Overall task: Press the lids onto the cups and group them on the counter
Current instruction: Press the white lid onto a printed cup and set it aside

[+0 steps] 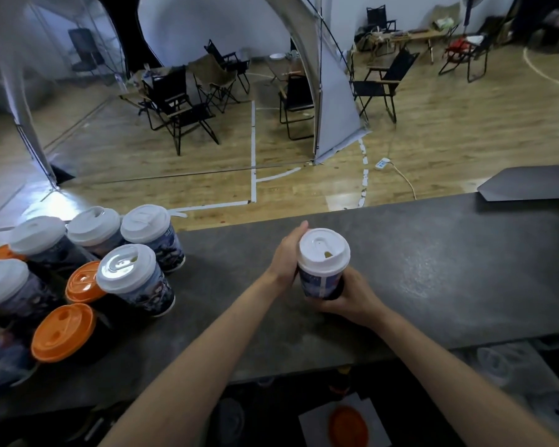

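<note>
Nearest the camera, down below the table edge, there's a blurry round orange plastic lid lying on a white sheet. Maybe that's where the spares live, can't say more than that.

Just above that, both hands are on one paper cup with a blue printed wrap. The right hand is wrapped round its lower half. The left hand curls round the left side just under the rim, thumb poking up behind. Its white plastic sip lid looks seated flat all the way round as far as I can see, so I'd guess the pressing on this one is done or close to it. I can't tell if the base sits on the dark grey stone-look table or is just off it. Either way it's well apart from the others.

The others are the bunch of lidded cups at the left end of the table, packed close together. Several have white lids and at least three have orange lids. Every one I can see is capped, and I don't spot a bare cup anywhere.

So my read is that it's mostly finished. What's left is getting this last cup over to the group on the left, plus whatever is out of frame.

Farther back on the right, a dark flat panel lies on the table. Beyond that is a wooden floor with black folding chairs.
</note>
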### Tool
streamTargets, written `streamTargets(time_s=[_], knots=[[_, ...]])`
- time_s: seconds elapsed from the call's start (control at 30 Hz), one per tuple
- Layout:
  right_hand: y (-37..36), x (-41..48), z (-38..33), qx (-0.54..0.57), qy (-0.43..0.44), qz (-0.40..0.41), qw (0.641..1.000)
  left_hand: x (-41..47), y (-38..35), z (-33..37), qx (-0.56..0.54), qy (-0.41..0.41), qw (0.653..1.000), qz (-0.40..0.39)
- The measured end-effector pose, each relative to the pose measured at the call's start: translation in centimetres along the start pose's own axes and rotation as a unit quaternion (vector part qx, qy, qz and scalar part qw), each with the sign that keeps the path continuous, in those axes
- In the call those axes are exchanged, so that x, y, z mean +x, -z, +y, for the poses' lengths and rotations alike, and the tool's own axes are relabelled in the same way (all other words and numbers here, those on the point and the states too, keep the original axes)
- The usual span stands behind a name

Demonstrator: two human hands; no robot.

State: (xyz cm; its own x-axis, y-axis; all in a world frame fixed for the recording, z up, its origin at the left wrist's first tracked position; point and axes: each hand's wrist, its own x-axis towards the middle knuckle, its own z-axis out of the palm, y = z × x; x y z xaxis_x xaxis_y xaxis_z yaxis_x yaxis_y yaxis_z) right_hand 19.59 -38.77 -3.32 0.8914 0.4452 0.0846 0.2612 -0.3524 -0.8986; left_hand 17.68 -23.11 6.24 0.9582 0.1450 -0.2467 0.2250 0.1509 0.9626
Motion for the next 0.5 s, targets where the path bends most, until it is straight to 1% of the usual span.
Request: streamTargets(time_s=[0.03, 0.1, 0.2, 0.27, 0.37, 0.4, 0.43, 0.5], knots=[[0.0, -0.1, 0.1, 0.0, -0.001, -0.003, 1.0, 0.1, -0.1, -0.2, -0.002, 0.003, 1.0, 0.004], [-0.2, 0.0, 0.1, -0.003, 0.001, -0.001, 1.0, -0.2, -0.4, -0.8, -0.006, -0.012, 0.999, 0.05], [-0.2, 0.4, -0.1, 0.003, 0.012, 0.012, 1.0, -1.4, -1.1, -1.3, 0.009, -0.062, 0.994, 0.088], [0.0, 0.5, -0.3, -0.001, 0.01, 0.022, 1.0, -1.0, -0.8, -0.8, 0.014, -0.063, 0.995, 0.081], [0.0, 0.2, 0.0, -0.012, 0.011, 0.011, 1.0, 0.1, 0.0, 0.1, 0.003, -0.02, 1.0, -0.001], [0.0, 0.0, 0.1, -0.01, 0.007, 0.007, 1.0, 0.0, -0.1, 0.1, 0.002, -0.013, 1.0, -0.001], [0.0, -0.1, 0.1, -0.006, 0.007, 0.006, 1.0, 0.0, -0.1, -0.2, 0.008, -0.018, 1.0, 0.016], [-0.2, 0.0, 0.0, -0.002, 0.014, 0.011, 1.0, -0.7, -0.6, -0.8, 0.025, -0.049, 0.997, 0.056]])
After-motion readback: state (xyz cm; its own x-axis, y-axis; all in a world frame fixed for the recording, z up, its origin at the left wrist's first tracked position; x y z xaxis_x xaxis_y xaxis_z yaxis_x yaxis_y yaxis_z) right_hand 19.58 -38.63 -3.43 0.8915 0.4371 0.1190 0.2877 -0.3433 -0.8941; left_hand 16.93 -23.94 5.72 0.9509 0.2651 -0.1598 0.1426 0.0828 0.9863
